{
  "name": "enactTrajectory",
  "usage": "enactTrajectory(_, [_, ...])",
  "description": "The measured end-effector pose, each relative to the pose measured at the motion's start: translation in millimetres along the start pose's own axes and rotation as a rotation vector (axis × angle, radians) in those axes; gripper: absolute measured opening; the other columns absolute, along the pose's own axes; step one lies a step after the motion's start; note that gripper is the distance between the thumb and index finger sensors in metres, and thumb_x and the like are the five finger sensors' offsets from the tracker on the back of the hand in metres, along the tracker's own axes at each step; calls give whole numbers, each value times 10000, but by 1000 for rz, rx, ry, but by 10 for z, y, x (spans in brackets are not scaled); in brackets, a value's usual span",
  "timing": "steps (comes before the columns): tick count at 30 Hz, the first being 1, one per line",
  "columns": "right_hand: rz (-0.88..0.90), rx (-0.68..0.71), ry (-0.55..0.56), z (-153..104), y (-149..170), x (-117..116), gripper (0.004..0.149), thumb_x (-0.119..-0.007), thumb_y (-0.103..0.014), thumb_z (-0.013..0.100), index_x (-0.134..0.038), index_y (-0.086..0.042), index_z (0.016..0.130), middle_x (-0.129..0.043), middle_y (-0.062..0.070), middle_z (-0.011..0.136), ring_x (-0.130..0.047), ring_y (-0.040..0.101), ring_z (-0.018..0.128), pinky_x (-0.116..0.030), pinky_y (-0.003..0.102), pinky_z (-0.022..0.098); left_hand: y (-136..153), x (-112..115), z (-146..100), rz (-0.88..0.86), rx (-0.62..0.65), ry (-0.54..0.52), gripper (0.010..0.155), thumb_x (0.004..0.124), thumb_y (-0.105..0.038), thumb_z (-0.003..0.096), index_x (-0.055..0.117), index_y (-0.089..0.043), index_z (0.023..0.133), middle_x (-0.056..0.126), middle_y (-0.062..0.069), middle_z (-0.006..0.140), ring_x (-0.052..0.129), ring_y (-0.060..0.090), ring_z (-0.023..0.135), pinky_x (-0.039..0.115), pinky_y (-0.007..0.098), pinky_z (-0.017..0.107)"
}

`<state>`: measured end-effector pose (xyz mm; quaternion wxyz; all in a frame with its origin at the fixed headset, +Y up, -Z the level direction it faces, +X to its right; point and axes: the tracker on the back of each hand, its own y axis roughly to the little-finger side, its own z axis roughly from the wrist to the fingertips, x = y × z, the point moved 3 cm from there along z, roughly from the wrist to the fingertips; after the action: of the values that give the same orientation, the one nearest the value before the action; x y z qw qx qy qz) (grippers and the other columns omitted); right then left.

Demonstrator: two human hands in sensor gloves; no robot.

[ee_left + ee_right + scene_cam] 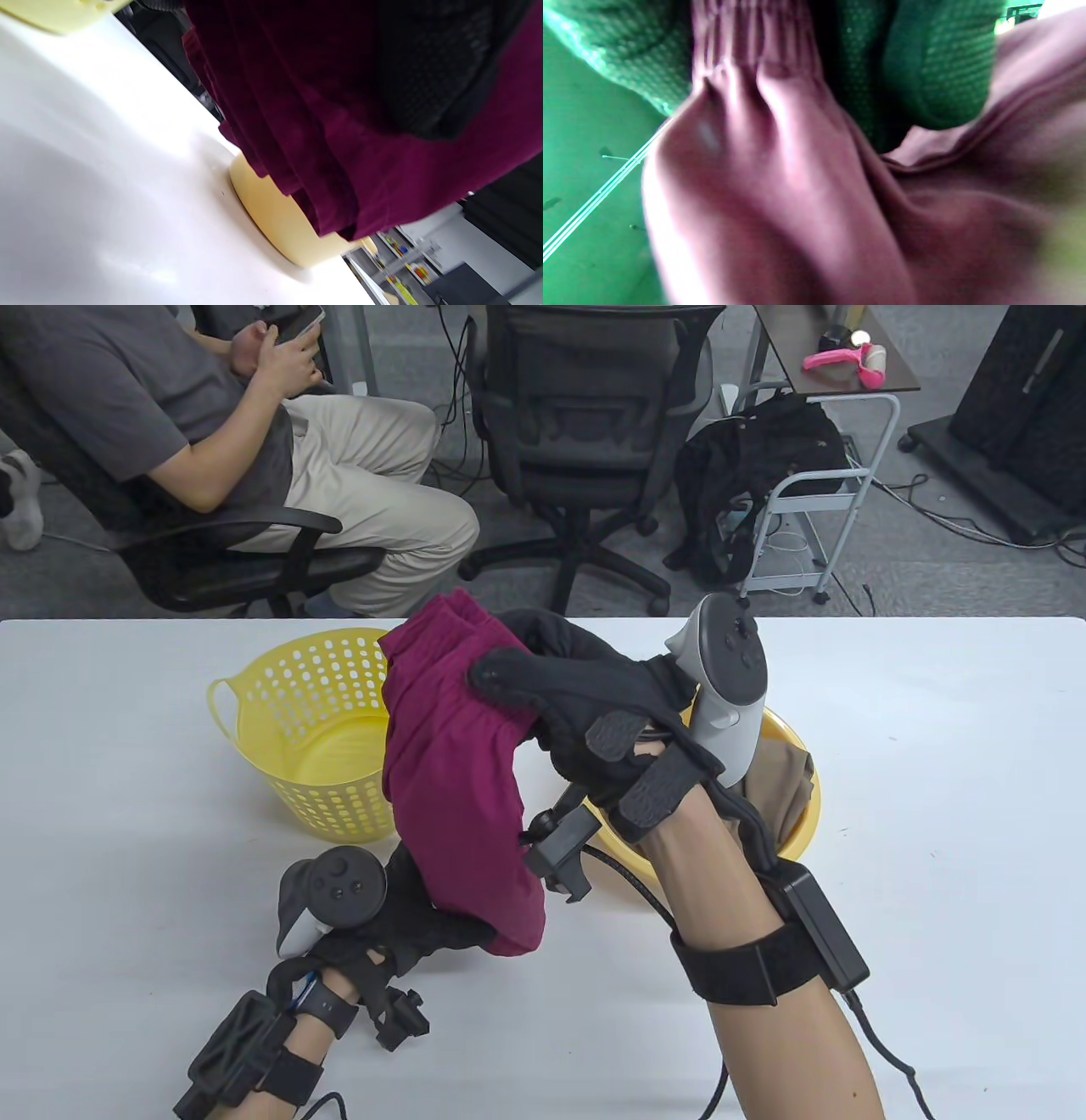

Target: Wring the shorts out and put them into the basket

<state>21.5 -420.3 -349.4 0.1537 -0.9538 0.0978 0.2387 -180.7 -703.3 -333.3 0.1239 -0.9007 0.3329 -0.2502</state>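
The maroon shorts (458,780) hang bunched above the table between both gloved hands. My right hand (560,687) grips their upper, gathered end, just right of the yellow perforated basket (246,678). My left hand (407,920) holds the lower end near the table's front; the cloth hides its fingers. In the left wrist view the shorts (322,140) fill the upper right, with a gloved finger (424,72) curled against them. In the right wrist view, gloved fingers (925,63) clamp the folded waistband of the shorts (797,190).
A yellow basin (813,806) with a beige cloth (776,780) in it stands behind my right wrist; the basin (280,220) also shows under the shorts in the left wrist view. Beyond the table's far edge are a seated person (212,432), an office chair (585,415) and a cart (840,475).
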Motion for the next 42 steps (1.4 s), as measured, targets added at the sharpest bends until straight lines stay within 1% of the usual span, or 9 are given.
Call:
enactTrajectory(3, [29, -2, -5, 8, 41, -11, 653, -875, -549, 515, -724, -49, 907, -894, 199, 768, -1043, 292, 522, -948, 366, 399, -13, 40, 82, -45, 12, 12, 1274, 1023, -541, 327, 201, 19, 1124, 357, 367, 1192, 497, 631, 1098, 474, 772, 672])
enactTrajectory(7, [57, 4, -9, 25, 71, -17, 651, -872, -549, 519, -721, -50, 909, -892, 201, 769, -1041, 291, 525, -947, 366, 401, -46, 86, 167, -133, 40, 31, 1079, 1034, -493, 348, 409, -84, 1127, 594, 227, 1178, 663, 525, 1085, 545, 736, 674])
enactTrajectory(8, [67, 6, -8, 31, 78, -15, 654, -871, -551, 519, -719, -50, 910, -892, 200, 769, -1041, 291, 525, -947, 364, 403, -58, 92, 177, -146, 35, 14, 1042, 1036, -484, 352, 441, -106, 1120, 622, 203, 1171, 664, 512, 1088, 541, 738, 675])
enactTrajectory(12, [78, 9, -5, 37, 91, 4, 652, -870, -551, 521, -718, -52, 911, -890, 199, 771, -1041, 290, 527, -946, 364, 405, -69, 78, 211, -174, 39, -26, 722, 1027, -418, 392, 686, -230, 1000, 853, 62, 1034, 812, 413, 1020, 574, 712, 672])
enactTrajectory(16, [70, 14, 10, 21, 86, 76, 653, -867, -555, 521, -714, -55, 913, -888, 198, 774, -1040, 287, 531, -946, 363, 407, -47, -1, 184, -121, -4, -103, 435, 969, -350, 465, 818, -257, 862, 992, 24, 854, 960, 359, 876, 644, 656, 657])
enactTrajectory(23, [62, 10, 68, -33, 90, 297, 652, -864, -554, 529, -700, -60, 923, -877, 194, 789, -1030, 290, 548, -939, 365, 422, 17, -99, 123, -88, -41, -99, 383, 918, -350, 507, 824, -198, 846, 1011, 79, 768, 996, 384, 774, 685, 650, 620])
enactTrajectory(32, [-23, -7, 179, -160, 104, 666, 655, -863, -549, 536, -673, -71, 942, -851, 188, 822, -1008, 301, 583, -917, 379, 455, 57, -224, 28, -16, -67, -37, 333, 892, -351, 508, 840, -211, 806, 1011, 78, 735, 998, 387, 746, 688, 652, 607])
enactTrajectory(36, [-100, -26, 250, -248, 132, 879, 653, -864, -543, 541, -663, -73, 948, -839, 188, 833, -999, 306, 598, -910, 385, 467, 75, -288, -24, 7, -73, 5, 324, 891, -348, 508, 845, -208, 797, 1010, 80, 727, 989, 397, 745, 681, 658, 605])
enactTrajectory(42, [-279, -62, 331, -372, 172, 1102, 653, -869, -526, 538, -652, -72, 955, -824, 193, 853, -984, 325, 625, -898, 406, 486, 57, -377, -106, 106, -96, 39, 320, 882, -348, 511, 843, -208, 796, 1001, 79, 738, 975, 408, 760, 670, 664, 607])
